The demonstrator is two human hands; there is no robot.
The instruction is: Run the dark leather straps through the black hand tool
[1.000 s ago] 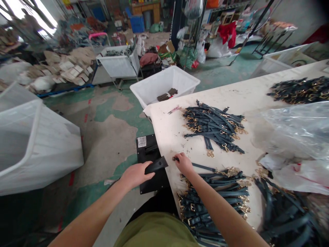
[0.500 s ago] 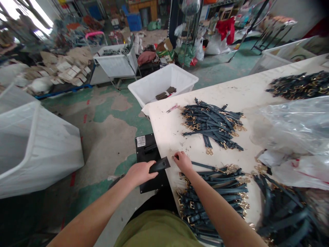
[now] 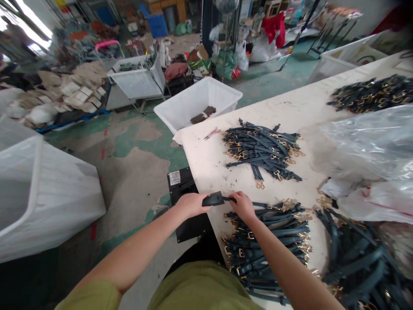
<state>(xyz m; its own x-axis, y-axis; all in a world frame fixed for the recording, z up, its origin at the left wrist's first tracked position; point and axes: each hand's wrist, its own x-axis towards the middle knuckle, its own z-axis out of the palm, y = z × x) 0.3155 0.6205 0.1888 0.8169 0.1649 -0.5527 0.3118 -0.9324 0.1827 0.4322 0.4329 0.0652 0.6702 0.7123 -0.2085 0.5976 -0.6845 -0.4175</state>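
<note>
My left hand [image 3: 192, 204] is closed around a black, flat, oblong piece [image 3: 214, 199] whose exact kind I cannot make out. Just right of it, my right hand [image 3: 242, 206] pinches a dark blue strap [image 3: 263, 205] near its end. The strap's tip points at the black piece and seems to meet it; whether they are joined is unclear. Beyond my right hand, the strap runs over a row of buckled straps [image 3: 271, 243] with gold hardware. Another pile of straps [image 3: 263, 146] lies farther up on the white table [image 3: 203, 165].
Below the table's left edge sits a black panel [image 3: 177, 177] with a label. A white bin [image 3: 196, 97] stands past the table corner, and a large one [image 3: 71, 181] at left. Clear plastic bags [image 3: 371, 146] and more straps [image 3: 364, 262] cover the right side.
My left hand has moved up and right with the black piece, turning it nearly level. My right hand has shifted slightly right, and the strap end now meets or nearly meets the piece.
</note>
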